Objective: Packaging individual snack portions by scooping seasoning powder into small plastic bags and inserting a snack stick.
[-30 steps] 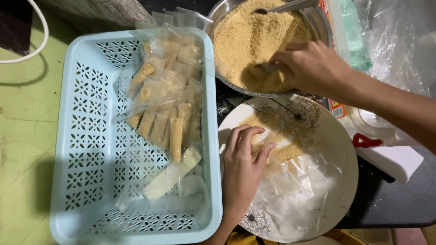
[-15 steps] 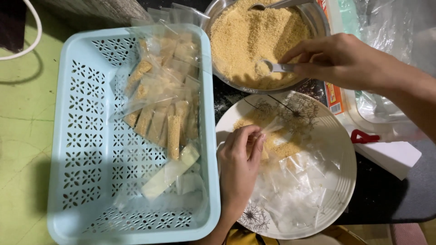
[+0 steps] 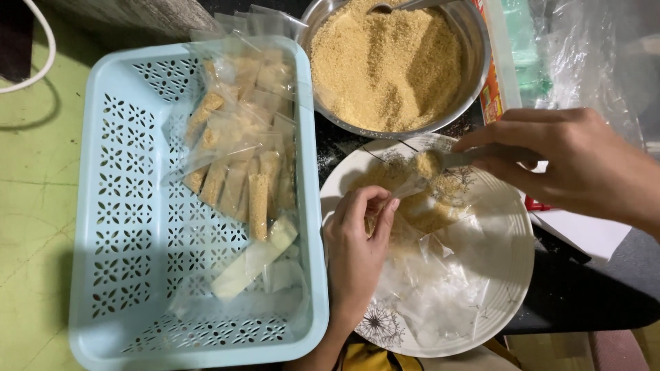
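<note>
A small clear plastic bag is held open over a white plate at the middle of the scene, its mouth tilted toward a spoon heaped with golden-brown crumbs. The left hand pinches the bag's near edge between thumb and curled fingers, wrist rising from the near edge. The right hand reaches in from the right, fingers closed around the spoon's handle, the loaded tip just at the bag's opening. Spilled crumbs lie on the plate under the bag, and a loose heap of empty clear bags covers the plate's near half.

Just beyond the plate, at the far side, a round metal bowl holds a deep mound of the same crumbs, with a second utensil's handle resting at its far rim. To the left stands a pale blue perforated plastic basket; narrow filled packets of crumbs are stacked along its right side, with a few paler packets lying nearer. Crumpled clear plastic sheeting and an orange-edged package fill the far right. The plate sits on a dark counter; a green surface lies left of the basket.
</note>
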